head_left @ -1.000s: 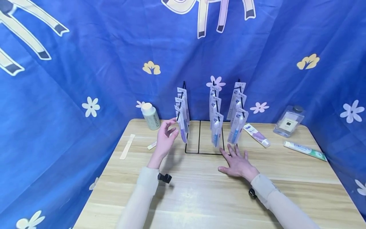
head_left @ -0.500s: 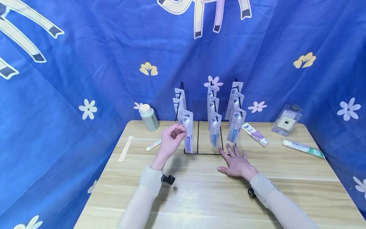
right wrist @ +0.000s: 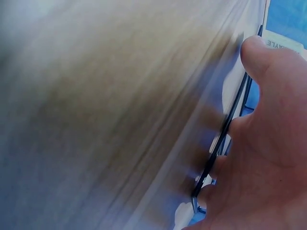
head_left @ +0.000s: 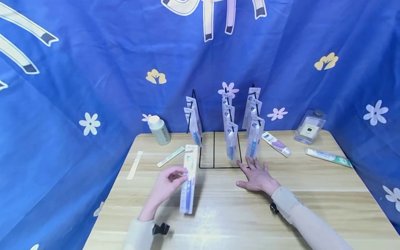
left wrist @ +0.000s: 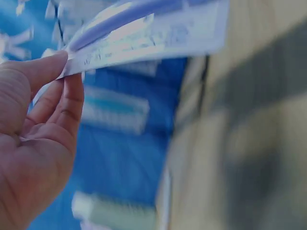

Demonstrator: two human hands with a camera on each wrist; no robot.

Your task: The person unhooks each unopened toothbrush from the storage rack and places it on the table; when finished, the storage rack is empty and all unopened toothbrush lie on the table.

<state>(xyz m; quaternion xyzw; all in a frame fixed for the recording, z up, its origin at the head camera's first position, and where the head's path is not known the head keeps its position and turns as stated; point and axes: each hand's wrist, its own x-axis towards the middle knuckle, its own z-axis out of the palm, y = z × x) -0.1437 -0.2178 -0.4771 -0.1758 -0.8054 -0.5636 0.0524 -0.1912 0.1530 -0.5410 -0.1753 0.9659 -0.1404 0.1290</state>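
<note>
My left hand (head_left: 167, 184) pinches a packaged toothbrush (head_left: 188, 184) by the side of its clear blister pack. The pack hangs upright in front of the rack, and a purple handle shows through it. In the left wrist view, thumb and fingertips hold the edge of the toothbrush pack (left wrist: 148, 43). My right hand (head_left: 257, 176) lies spread on the table, fingertips at the front wire of the black rack (head_left: 220, 167). More packaged toothbrushes hang on the rack's hooks in three rows: left (head_left: 194, 126), middle (head_left: 231, 140) and right (head_left: 254, 137).
Left of the rack stand a pale green bottle (head_left: 160, 132), a small slim packet (head_left: 171, 157) and a whitish strip (head_left: 135, 165). To the right lie a purple-white toothpaste tube (head_left: 276, 144) and a green-white one (head_left: 328, 158). A clear bottle (head_left: 309, 129) stands behind them. Blue cloth hangs at the back.
My left hand has taken the front toothbrush pack off the left row and brought it toward me, low over the table. The right hand has stayed at the rack's front.
</note>
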